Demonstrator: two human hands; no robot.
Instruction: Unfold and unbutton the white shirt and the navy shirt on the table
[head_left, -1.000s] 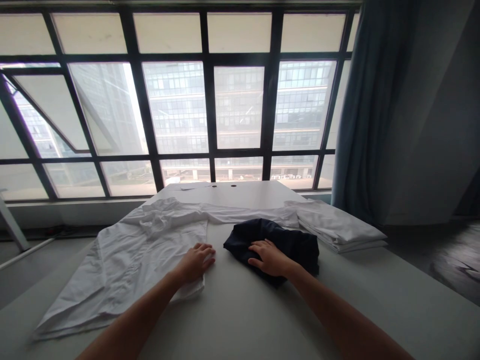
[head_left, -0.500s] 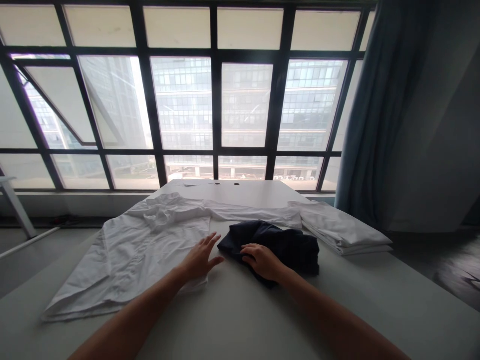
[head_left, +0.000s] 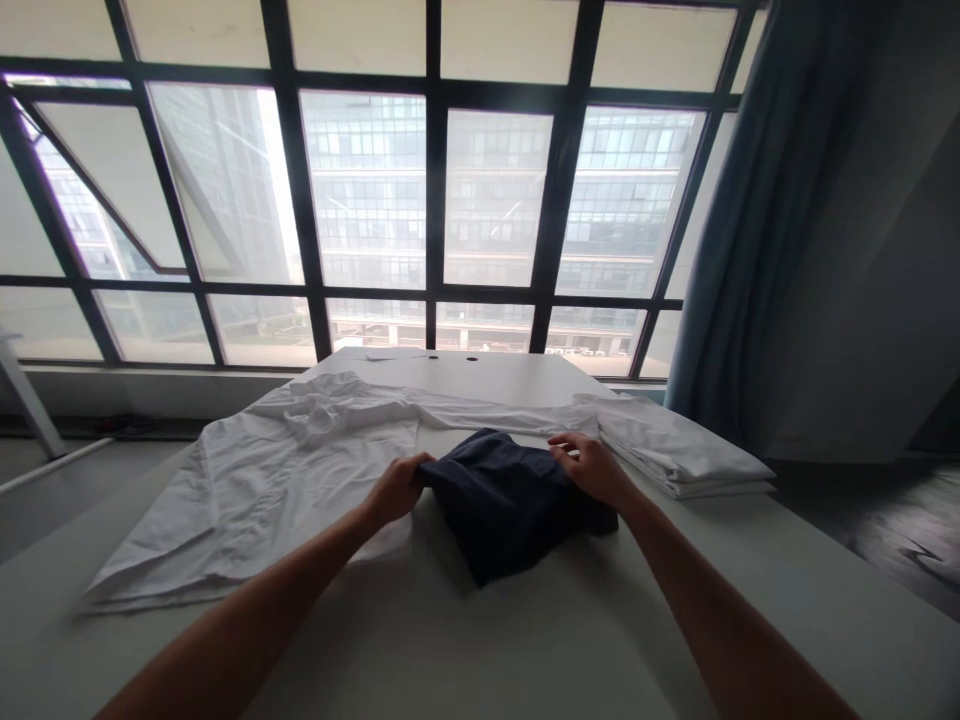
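Currently both bare forearms reach in from the lower corners of the view and angle toward each other, the left forearm [head_left: 262,590] from the lower left and the right forearm [head_left: 712,590] from the lower right. They meet a dark navy garment [head_left: 502,500], which lies bunched and roughly folded on a pale table [head_left: 480,640], between the two hands and just below a long white sleeve [head_left: 495,418]. The left hand [head_left: 397,490] sits at the garment's left edge, its fingers curled closed over the cloth, gripping that edge, with the wrist turned inward. The right hand [head_left: 589,468] is at the garment's upper right corner, wrist raised and fingers lightly curved, their tips pointing left; they touch the navy cloth, but whether they are gripping it I cannot tell. A creased white shirt [head_left: 262,490] spreads flat across the left side of the table, its lower edge near the left hand. A folded white stack of cloth [head_left: 679,455] rests at the right, well beyond the right hand. Behind the table stand a large black-framed window [head_left: 367,190] and a blue curtain [head_left: 720,200].
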